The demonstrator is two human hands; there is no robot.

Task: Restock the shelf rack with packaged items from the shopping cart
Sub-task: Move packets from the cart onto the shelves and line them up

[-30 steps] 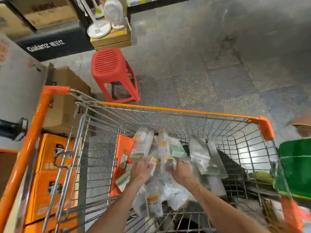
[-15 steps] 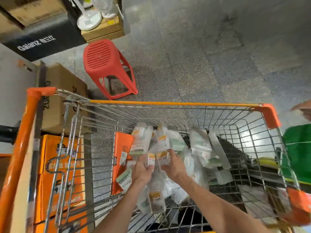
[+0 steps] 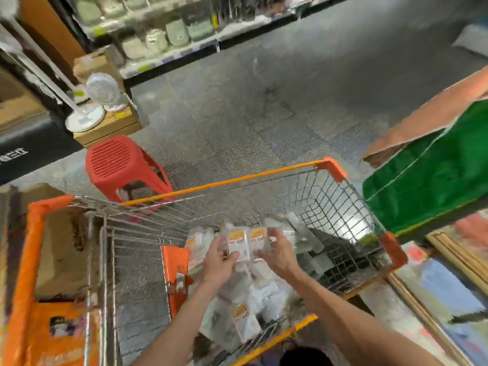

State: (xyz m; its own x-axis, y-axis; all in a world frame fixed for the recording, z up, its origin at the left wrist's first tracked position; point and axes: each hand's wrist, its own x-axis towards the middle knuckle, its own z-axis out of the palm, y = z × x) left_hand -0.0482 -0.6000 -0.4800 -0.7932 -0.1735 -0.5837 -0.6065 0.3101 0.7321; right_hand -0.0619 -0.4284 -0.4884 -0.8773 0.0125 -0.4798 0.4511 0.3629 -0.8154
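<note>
Left grip (image 3: 219, 264) and right grip (image 3: 280, 256) both clasp packets (image 3: 247, 244) | clear plastic, orange-white labels | over cart (image 3: 224, 182)

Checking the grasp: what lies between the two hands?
In the head view, a bunch of clear packets with orange labels fills the gap between the left hand and the right hand, both holding it over the cart.

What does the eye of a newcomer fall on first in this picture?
First come the left hand and right hand, which together hold a bundle of clear packets with orange labels over the wire shopping cart, whose rim is bright orange. Next come the red plastic stool on the floor beyond the cart's far left corner, and the green sheet at the right edge.
</note>
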